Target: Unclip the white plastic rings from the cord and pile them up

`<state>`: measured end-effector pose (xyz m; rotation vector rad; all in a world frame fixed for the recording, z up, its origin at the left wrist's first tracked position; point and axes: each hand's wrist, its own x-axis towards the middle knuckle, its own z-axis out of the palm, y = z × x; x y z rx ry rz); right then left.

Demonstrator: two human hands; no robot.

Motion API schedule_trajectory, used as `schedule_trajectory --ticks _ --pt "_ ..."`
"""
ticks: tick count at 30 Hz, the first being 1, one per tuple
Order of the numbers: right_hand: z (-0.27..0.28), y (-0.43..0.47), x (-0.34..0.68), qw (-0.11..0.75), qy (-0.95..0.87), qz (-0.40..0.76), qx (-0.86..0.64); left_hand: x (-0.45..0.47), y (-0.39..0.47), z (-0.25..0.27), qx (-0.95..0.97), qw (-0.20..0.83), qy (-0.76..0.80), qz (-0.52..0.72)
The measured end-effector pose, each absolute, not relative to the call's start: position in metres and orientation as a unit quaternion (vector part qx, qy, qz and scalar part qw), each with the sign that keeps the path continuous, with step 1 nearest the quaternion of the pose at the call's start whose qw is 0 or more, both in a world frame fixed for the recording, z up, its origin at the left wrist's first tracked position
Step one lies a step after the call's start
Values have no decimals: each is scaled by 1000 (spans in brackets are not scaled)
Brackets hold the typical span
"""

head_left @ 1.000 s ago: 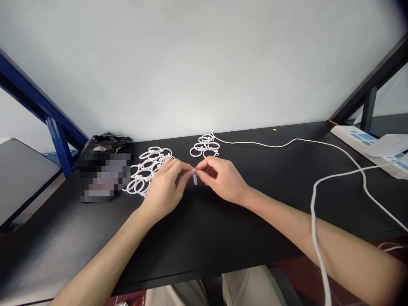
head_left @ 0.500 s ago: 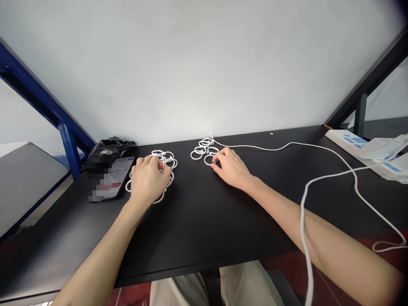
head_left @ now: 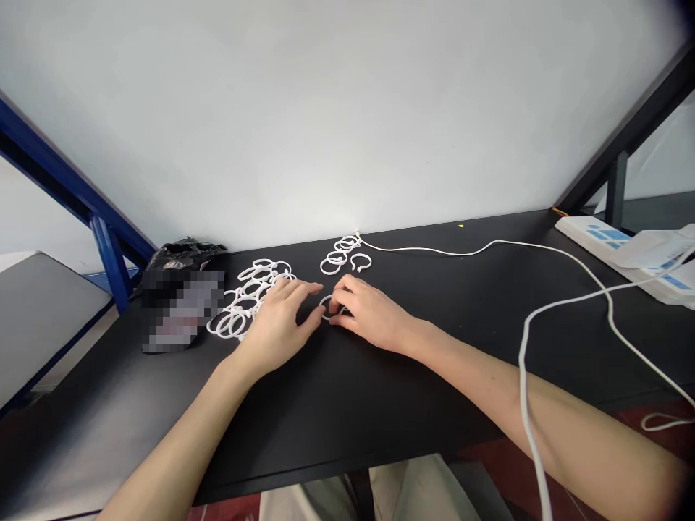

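Note:
Between my two hands is a white ring (head_left: 325,307), with the fingers of my right hand (head_left: 366,312) closed on its right side. My left hand (head_left: 279,322) is open, thumb and fingers apart, its thumb tip close to the ring's left edge; whether they touch I cannot tell. A spread of several white open rings with small knobbed ends (head_left: 233,322) lies left of my left hand, partly hidden by it. Farther back, a smaller group of white rings (head_left: 332,262) overlaps near the wall, and one open ring (head_left: 360,261) lies just to its right.
On the left are a crumpled black plastic bag (head_left: 187,253) and a blurred-out phone (head_left: 187,311). A white cable (head_left: 461,253) runs along the black table (head_left: 304,412) and loops over my right forearm. White and blue boxes (head_left: 624,250) lie at the right.
My right hand has moved left and nearer to me, bringing a ring from the back group. My left hand has come off the left rings, moved right and spread its fingers.

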<state>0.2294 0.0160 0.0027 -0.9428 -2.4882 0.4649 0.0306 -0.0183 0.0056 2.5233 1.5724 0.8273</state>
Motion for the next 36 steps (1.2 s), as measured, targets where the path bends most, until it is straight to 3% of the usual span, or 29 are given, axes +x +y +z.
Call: schedule_trajectory --ticks 4,16,24,36 --pt "-1 17 230 238 -886 204 -341 37 -23 5 842 77 482 230" --pt "9 10 229 330 -886 175 -274 37 -23 6 823 39 494 278" --pt "15 5 228 411 -854 195 -252 36 -24 11 783 143 519 311" --pt "12 6 226 377 -839 231 -318 39 -25 11 760 182 533 324"
